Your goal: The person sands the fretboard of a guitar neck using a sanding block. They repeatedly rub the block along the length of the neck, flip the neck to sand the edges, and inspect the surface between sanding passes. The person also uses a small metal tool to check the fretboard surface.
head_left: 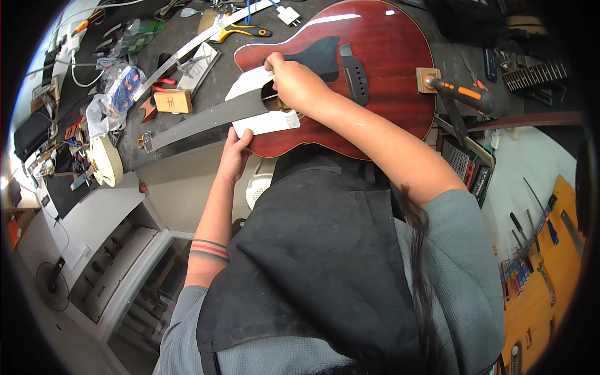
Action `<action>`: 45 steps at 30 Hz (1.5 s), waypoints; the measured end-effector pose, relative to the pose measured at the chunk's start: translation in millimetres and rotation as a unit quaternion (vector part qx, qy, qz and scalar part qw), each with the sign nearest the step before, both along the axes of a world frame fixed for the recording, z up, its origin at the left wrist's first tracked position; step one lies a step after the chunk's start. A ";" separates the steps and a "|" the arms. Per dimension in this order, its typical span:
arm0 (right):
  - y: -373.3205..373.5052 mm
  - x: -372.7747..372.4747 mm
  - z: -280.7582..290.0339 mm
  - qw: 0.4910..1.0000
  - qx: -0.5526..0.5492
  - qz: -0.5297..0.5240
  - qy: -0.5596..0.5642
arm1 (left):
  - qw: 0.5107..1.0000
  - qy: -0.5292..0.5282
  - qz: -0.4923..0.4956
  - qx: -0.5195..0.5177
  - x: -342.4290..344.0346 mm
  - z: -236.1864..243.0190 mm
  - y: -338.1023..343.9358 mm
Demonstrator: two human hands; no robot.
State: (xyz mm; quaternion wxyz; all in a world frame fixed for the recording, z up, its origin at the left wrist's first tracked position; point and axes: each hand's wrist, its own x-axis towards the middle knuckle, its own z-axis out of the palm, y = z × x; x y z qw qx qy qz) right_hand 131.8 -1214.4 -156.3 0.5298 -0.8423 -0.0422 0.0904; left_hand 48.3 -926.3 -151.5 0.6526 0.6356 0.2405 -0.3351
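A dark red acoustic guitar (387, 37) lies on the workbench with its neck to the left. Its dark fingerboard (206, 119) shows no frets. White masking sheets cover the top on both sides of the fingerboard: a far sheet (245, 84) and a near sheet (269, 124). My right hand (294, 80) reaches across the soundhole, fingers curled closed at the end of the far sheet; what they pinch, if anything, is hidden. My left hand (236, 153) grips the guitar's near edge by the neck, thumb on the near sheet and other fingers mostly out of sight.
A wooden block (173, 101), a long metal straightedge (187, 50) and a yellow-handled brush (244, 31) lie beyond the neck. An orange-and-black clamp handle (462, 94) with a wooden pad (427, 80) stands against the guitar's right end. Tools hang on a wooden board (537, 294) at right.
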 end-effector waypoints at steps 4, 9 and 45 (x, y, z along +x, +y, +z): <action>-3.4 -7.8 -5.4 0.999 0.024 0.027 -0.036 | 1.000 -0.005 0.005 -0.009 -1.3 -3.1 1.3; -11.4 -28.0 -1.7 0.992 0.066 0.028 -0.100 | 1.000 -0.005 0.016 -0.019 0.5 6.1 -6.3; -1.9 -8.1 13.8 0.979 0.137 -0.041 0.146 | 0.999 -0.008 -0.034 0.025 -4.7 -24.4 15.0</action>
